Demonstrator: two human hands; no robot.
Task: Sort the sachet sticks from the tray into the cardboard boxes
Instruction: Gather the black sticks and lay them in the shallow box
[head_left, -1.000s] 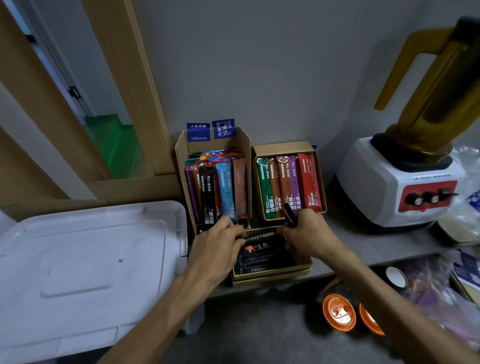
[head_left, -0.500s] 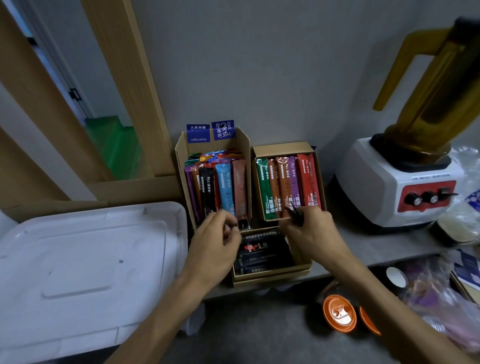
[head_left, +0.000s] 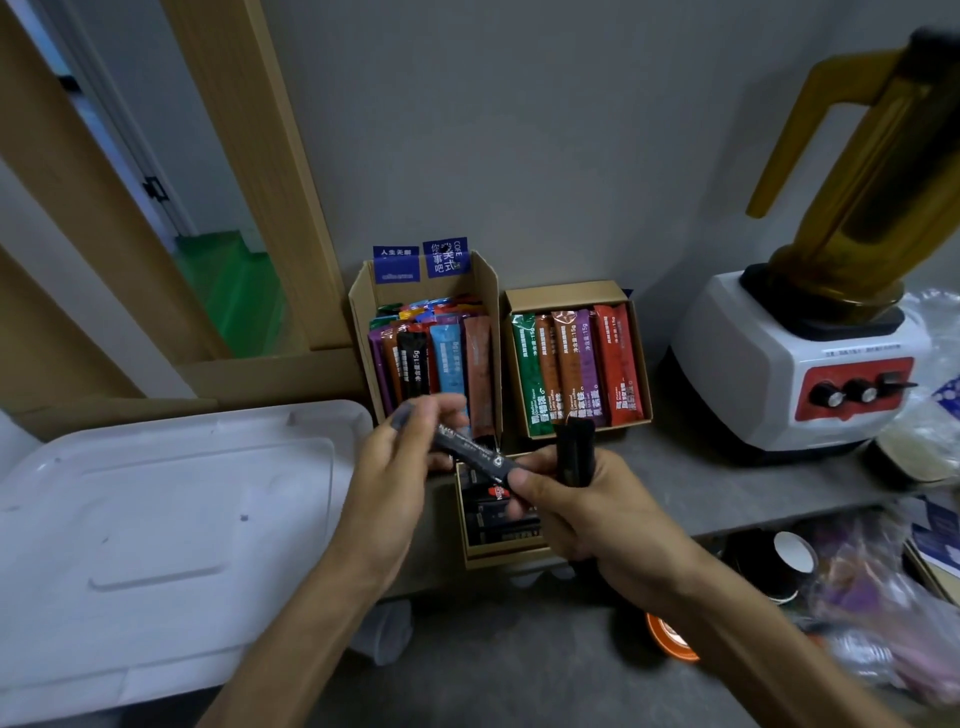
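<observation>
Both hands had risen from the low front box (head_left: 498, 560) since half a second earlier, and a single black stick (head_left: 470, 453) now hung between them above it. That stick lay on a slant, its long axis running from upper left down to lower right. The left hand (head_left: 395, 467) pinched the upper end between thumb and curled fingers (head_left: 415, 421), though blur hid exactly how the tips sat. The right hand (head_left: 597, 514) was closed round a bundle of black sticks (head_left: 574, 452) held upright, and its thumb touched the lower end of the slanted one. The front box sat directly beneath, at the near edge of the desk (head_left: 675, 483), with dark sachets already lying in it. The tall box (head_left: 363, 312) and the square box (head_left: 566, 291) stood behind, both filled with coloured sticks. I judged the next move to be a handover or a drop — the right hand was nearer the stick's low end, and the left was nearer the tall box. Both wrists were raised, with the forearms converging from below.
</observation>
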